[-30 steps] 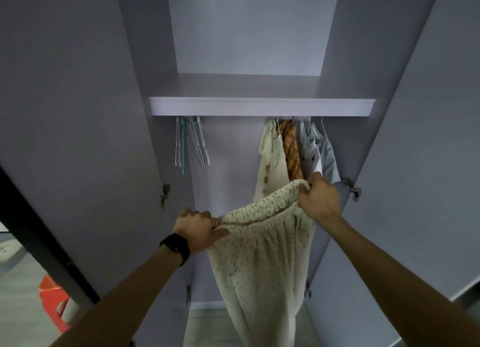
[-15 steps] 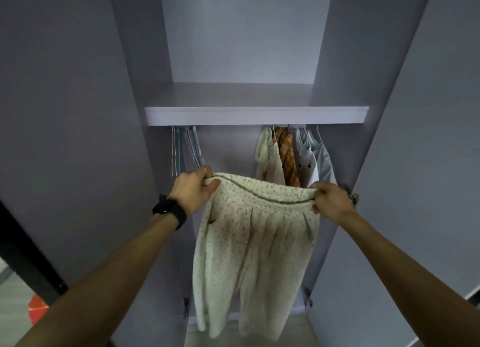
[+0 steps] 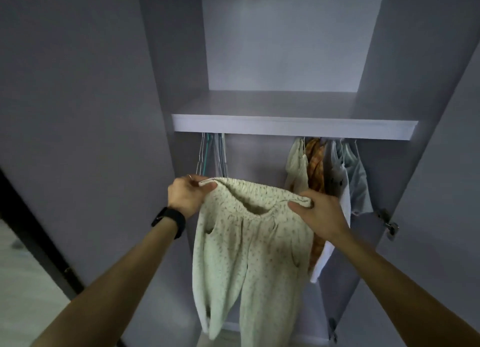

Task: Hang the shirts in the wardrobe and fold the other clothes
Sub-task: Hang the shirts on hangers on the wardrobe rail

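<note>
A pair of cream trousers with a small flower print hangs by its elastic waistband in front of the open wardrobe. My left hand pinches the waistband's left end, my right hand grips its right end. The two legs dangle down to the wardrobe floor. Behind my right hand, several shirts hang on the rail: a cream one, an orange checked one, a white one and a pale blue one.
Several bare hangers hang at the rail's left end. A lilac shelf spans the wardrobe above the rail. Both wardrobe doors stand open at the sides, with a hinge at the right.
Both hands have spread the waistband wide and level; the trousers now hang flat with both legs apart. My left hand rose from low to the height of my right.
</note>
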